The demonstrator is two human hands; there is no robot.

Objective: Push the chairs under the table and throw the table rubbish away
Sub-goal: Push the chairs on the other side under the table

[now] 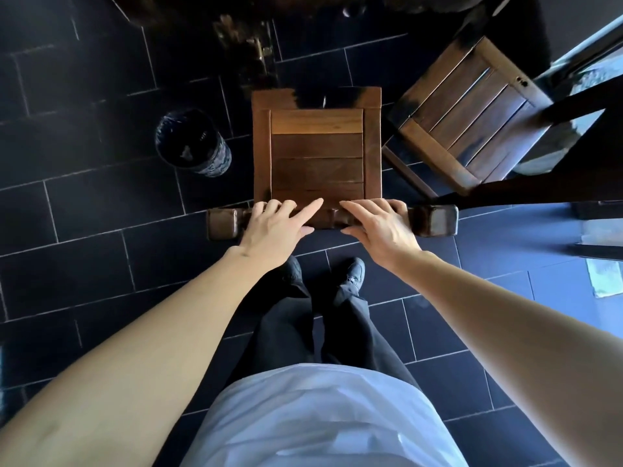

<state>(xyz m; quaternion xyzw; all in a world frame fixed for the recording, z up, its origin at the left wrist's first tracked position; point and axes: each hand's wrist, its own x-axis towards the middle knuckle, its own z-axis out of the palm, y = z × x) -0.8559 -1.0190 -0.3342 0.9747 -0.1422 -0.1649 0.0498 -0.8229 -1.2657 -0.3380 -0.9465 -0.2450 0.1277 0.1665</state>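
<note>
The dark tabletop (236,15) edges the top of view, a slatted brown wooden chair (317,156) drawn out before it, a second slatted chair (472,109) angled alongside. Left hand (273,227) and right hand (381,227) rest on its top rail, each grip loose, fingers draped. Push evenly, straight, clear of the black lined bin (192,143).

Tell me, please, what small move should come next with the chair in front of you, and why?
Probably push forward. Both the left hand and right hand rest on the top rail of the chair, whose seat is almost wholly in view, only its front edge under the dark table.
</note>
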